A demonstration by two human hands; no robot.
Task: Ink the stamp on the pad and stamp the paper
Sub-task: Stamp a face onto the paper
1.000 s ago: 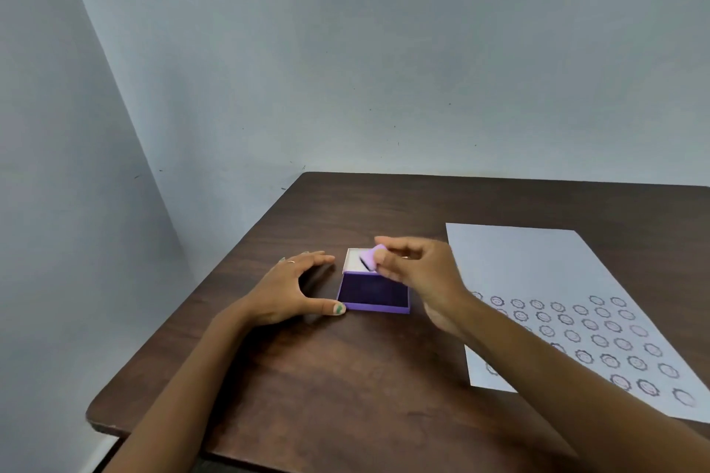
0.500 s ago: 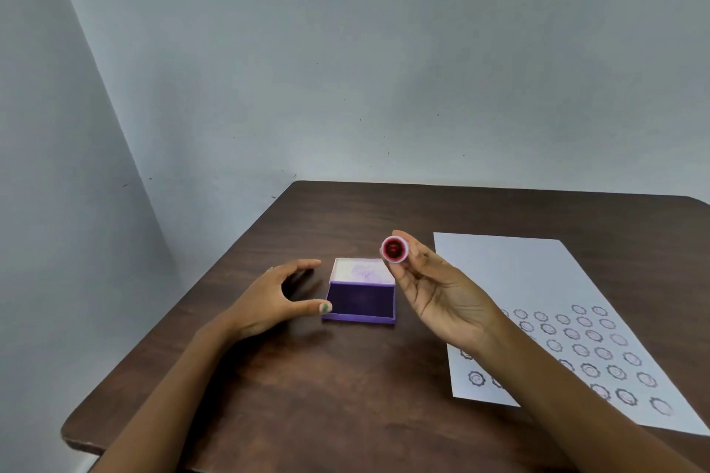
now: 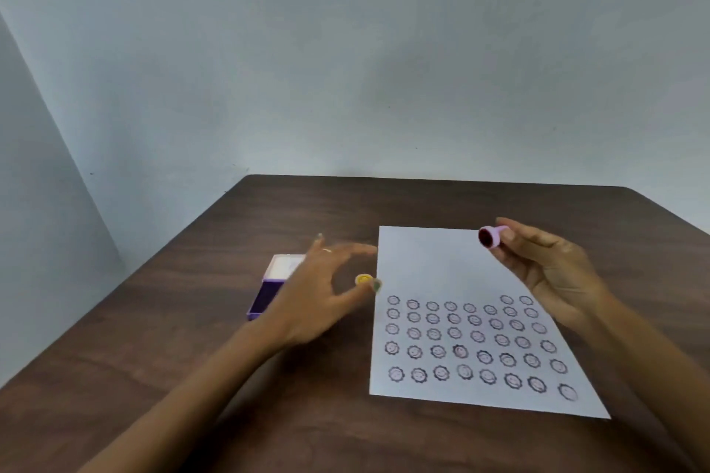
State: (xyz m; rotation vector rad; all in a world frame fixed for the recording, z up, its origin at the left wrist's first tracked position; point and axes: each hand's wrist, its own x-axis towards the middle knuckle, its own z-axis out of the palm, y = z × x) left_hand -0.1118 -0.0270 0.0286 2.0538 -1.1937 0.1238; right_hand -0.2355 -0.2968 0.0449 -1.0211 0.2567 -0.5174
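Observation:
My right hand [image 3: 549,269] is shut on a small pink stamp [image 3: 490,236], held in the air above the top right of the white paper [image 3: 430,265], inked face turned to the left. The paper lies flat and carries several rows of round purple prints on its lower half. My left hand [image 3: 315,292] hovers, blurred, fingers spread, between the open purple ink pad [image 3: 265,294] and the paper's left edge, partly hiding the pad. A small yellow round piece [image 3: 363,279] lies on the table just by my left thumb; whether the thumb touches it is unclear.
The dark wooden table [image 3: 192,376] stands against a pale wall, with a corner of the room at the left. The table's left edge runs diagonally close to the ink pad.
My right hand carried the stamp from over the ink pad to above the paper's top. My left hand left the pad's side and moved right toward the paper. The view shifted right.

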